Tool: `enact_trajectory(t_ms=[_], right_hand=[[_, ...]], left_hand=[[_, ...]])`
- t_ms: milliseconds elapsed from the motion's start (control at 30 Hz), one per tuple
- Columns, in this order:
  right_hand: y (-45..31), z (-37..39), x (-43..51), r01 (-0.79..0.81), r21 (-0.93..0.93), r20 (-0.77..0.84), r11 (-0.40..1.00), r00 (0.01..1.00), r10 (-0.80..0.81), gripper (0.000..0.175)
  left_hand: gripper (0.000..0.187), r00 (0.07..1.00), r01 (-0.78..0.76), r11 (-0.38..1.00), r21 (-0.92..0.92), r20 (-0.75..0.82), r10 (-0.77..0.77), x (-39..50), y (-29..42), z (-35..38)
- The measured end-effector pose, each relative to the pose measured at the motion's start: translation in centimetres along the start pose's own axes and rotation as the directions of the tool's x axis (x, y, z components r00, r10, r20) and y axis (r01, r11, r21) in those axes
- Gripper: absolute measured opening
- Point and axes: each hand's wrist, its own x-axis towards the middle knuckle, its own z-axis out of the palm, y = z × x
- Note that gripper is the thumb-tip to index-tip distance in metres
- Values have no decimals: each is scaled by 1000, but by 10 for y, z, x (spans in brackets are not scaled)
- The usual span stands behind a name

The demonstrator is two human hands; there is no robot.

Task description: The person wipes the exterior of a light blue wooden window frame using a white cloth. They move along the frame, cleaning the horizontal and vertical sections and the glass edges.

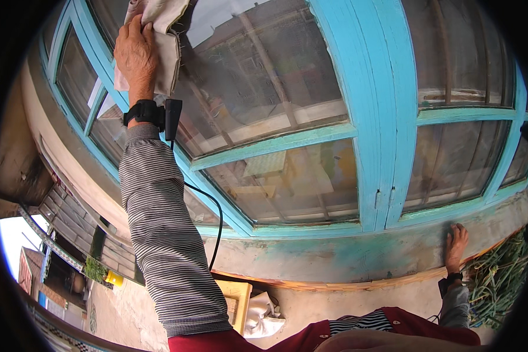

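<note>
My left hand (pixel 136 57) is raised at the upper left with a pale, fray-edged folded cloth (pixel 169 57) under its fingers. The cloth lies against a glass pane (pixel 264 79) and the turquoise wooden frame (pixel 374 88) of a window. Below, a smaller pane (pixel 290 185) shows reflections and bars behind it. At the lower right, my right hand (pixel 456 244) rests on the paint-stained concrete sill (pixel 325 259), holding nothing, its fingers slightly bent. Black straps circle both wrists.
A black cable (pixel 220 215) hangs beside my left forearm. Beneath the sill stand a yellow wooden stool or box (pixel 237 299) and a crumpled white cloth or bag (pixel 264 314). Long green stalks (pixel 497 277) lie at right. A yellow bucket (pixel 114 278) is farther off at left.
</note>
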Motion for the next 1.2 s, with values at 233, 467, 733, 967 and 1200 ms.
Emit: enact_trajectory(t_ms=[233, 467, 733, 967, 1200], right_hand=[[-9, -3, 1, 54, -54, 46, 997, 998, -51, 32], [-14, -6, 3, 23, 20, 46, 1000, 999, -23, 33], [-13, -10, 5, -13, 41, 66, 999, 998, 10, 32], [-5, -5, 7, -6, 18, 118, 1000, 993, 4, 32], [3, 4, 3, 23, -37, 140, 999, 990, -18, 32]], left_hand=[[33, 978, 112, 977, 184, 154, -141, -39, -70, -24], [24, 965, 239, 966, 102, 85, -248, 7, 7, -11], [24, 977, -92, 923, -373, -215, 10, 106, 192, 28], [35, 975, -92, 973, -212, -219, 44, 69, 152, 22], [31, 989, 134, 991, 11, -64, -133, -6, 12, 9]])
